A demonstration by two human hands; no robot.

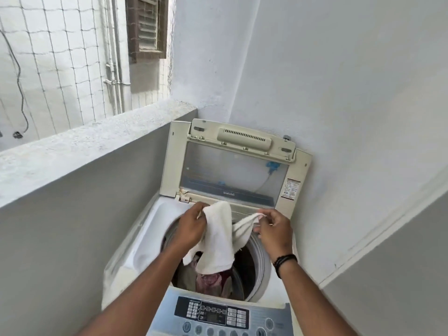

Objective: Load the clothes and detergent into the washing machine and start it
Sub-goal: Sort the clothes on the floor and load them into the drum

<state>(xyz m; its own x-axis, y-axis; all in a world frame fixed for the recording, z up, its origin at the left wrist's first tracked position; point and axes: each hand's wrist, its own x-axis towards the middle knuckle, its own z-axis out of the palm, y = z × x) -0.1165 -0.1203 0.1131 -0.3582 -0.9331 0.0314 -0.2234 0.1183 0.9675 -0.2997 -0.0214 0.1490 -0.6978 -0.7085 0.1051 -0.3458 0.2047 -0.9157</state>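
Here the left hand (191, 226) and right hand (274, 229) each pinch an edge of a white towel (219, 238) hanging over the washing machine (145, 241) drum, and it looks soft, light and limp, perhaps damp, so gripping its edges suits it best.

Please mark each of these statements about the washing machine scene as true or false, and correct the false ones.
1. The lid of the washing machine is closed. False: it stands open, tilted back toward the wall.
2. Both hands hold the white towel over the drum. True: the left hand grips one end and the right hand pinches a corner.
3. The drum is empty. False: dark and reddish clothes already lie inside.
4. A dark band is on the right wrist. True.
5. The control panel is on the far side of the machine. False: it is at the near edge.
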